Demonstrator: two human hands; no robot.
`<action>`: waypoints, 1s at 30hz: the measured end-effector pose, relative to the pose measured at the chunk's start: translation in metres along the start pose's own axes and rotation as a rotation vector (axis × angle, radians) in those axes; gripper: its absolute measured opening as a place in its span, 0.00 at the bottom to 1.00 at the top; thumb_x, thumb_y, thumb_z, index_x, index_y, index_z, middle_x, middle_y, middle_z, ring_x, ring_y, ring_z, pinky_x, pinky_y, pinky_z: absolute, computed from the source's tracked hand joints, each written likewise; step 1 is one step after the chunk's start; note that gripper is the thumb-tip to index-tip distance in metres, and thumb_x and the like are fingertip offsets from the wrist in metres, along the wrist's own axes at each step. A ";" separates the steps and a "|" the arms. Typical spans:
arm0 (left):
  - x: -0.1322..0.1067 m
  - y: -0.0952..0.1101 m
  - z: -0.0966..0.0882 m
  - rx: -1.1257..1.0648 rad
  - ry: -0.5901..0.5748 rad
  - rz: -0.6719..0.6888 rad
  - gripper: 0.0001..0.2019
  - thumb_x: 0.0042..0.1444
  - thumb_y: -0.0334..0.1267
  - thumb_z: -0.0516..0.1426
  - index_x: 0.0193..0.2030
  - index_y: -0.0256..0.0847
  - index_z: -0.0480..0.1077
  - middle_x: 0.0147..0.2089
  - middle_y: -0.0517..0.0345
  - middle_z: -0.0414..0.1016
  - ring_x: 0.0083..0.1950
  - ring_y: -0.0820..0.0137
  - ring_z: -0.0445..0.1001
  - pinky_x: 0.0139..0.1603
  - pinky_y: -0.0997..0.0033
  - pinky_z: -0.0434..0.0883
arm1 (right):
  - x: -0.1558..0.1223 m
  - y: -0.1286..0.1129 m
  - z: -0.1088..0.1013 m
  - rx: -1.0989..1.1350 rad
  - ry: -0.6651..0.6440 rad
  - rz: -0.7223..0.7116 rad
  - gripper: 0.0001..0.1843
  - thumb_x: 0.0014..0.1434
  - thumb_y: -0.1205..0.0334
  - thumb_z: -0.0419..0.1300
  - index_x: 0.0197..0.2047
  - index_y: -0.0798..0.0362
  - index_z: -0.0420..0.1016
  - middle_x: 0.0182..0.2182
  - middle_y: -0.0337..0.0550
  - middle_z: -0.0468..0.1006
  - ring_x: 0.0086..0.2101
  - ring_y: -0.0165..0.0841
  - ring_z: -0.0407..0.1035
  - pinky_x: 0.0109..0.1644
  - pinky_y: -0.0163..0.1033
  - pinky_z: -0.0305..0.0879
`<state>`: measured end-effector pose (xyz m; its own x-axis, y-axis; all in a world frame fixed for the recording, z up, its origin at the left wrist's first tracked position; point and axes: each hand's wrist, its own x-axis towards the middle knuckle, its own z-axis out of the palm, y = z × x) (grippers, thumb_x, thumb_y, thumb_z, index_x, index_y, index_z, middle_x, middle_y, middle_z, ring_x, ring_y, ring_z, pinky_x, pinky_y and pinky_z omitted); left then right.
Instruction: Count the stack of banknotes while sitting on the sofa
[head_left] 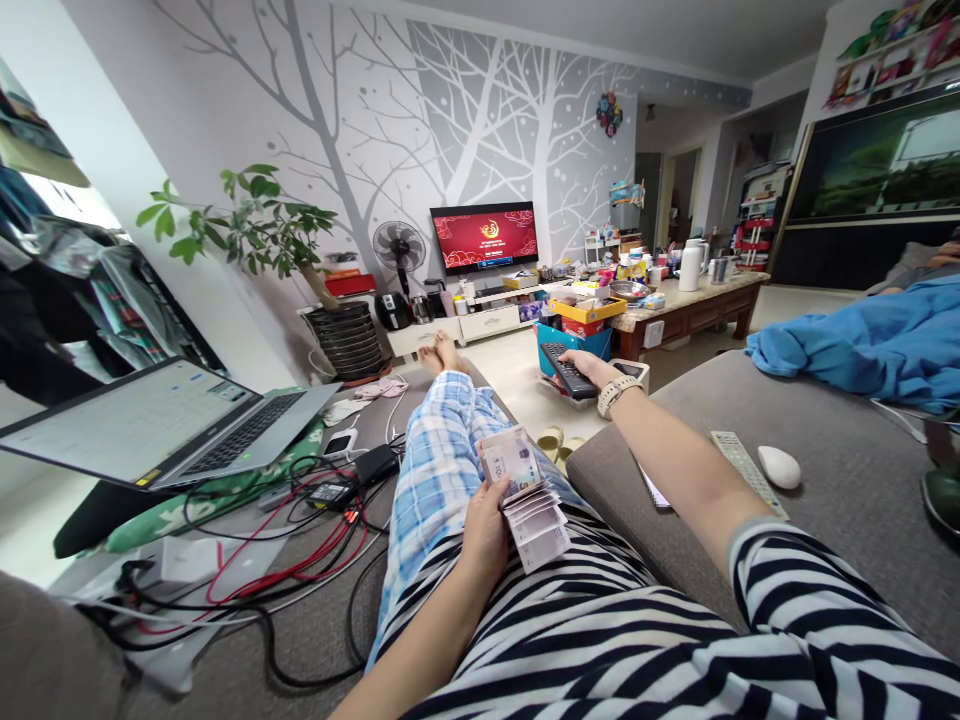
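My left hand (485,530) is closed around a fanned bundle of banknotes (525,490), resting over my lap. The front note shows a purple and pinkish print; the lower ones spread out like steps. In my right hand (590,370), stretched out forward, is a black remote control (568,371), its far end tilted toward the television (485,237). That screen shows a red picture with a gold emblem. My thumb lies over the upper side of the remote, and the other fingers are mostly hidden behind it.
An open laptop (247,420) stands at the left, beside tangled cables (322,560). On the sofa at the right lie a white mouse (779,467), a pale keyboard or long remote (739,465) and a blue cloth (862,335). A wooden table (697,310) holds many items.
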<state>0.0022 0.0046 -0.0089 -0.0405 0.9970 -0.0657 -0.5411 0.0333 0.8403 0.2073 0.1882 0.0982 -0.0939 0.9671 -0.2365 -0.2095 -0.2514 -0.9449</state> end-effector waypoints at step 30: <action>-0.004 0.004 0.005 0.024 0.049 0.011 0.16 0.45 0.38 0.64 0.42 0.36 0.74 0.34 0.53 0.82 0.34 0.64 0.79 0.40 0.65 0.74 | -0.014 -0.015 0.014 0.083 -0.040 0.123 0.10 0.67 0.62 0.45 0.38 0.56 0.64 0.20 0.45 0.72 0.17 0.31 0.68 0.16 0.31 0.65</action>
<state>0.0042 0.0014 -0.0031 -0.0881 0.9927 -0.0823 -0.5202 0.0246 0.8537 0.1982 0.1775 0.1186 -0.1625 0.9269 -0.3382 -0.2732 -0.3716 -0.8873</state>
